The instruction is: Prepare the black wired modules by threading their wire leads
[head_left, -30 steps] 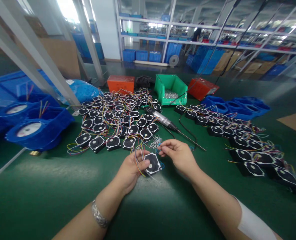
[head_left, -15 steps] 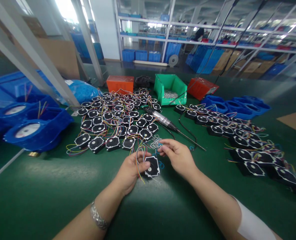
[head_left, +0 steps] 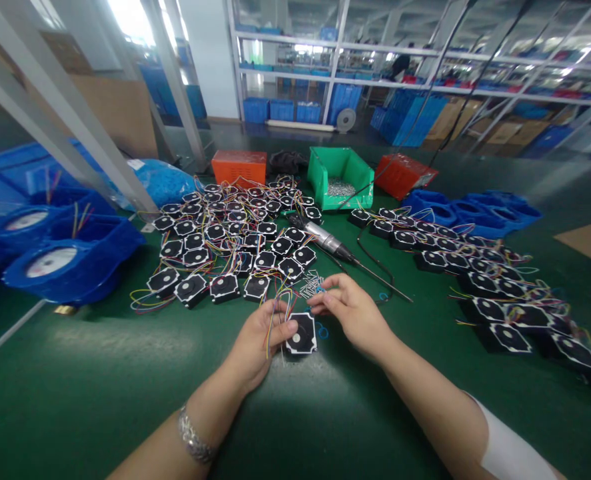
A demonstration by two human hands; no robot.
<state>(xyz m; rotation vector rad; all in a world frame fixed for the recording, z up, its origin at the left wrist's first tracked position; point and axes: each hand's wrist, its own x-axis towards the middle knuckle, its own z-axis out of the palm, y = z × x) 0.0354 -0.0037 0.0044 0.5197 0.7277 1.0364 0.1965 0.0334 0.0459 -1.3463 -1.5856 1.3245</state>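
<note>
L hand (head_left: pixel 256 339) grips blk unit (head_left: pixel 304 337); R hand (head_left: pixel 354 311) nearby, can't tell its grip. Best keep unit steady, wires (head_left: pixel 287 300) clear.

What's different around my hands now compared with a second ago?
The black square unit in your left hand has turned slightly clockwise, so its edges sit squarer to the view. Your right hand has edged left, nearer it. Nothing was visibly picked up or let go. The silver power tool and green bin stayed put.
</note>
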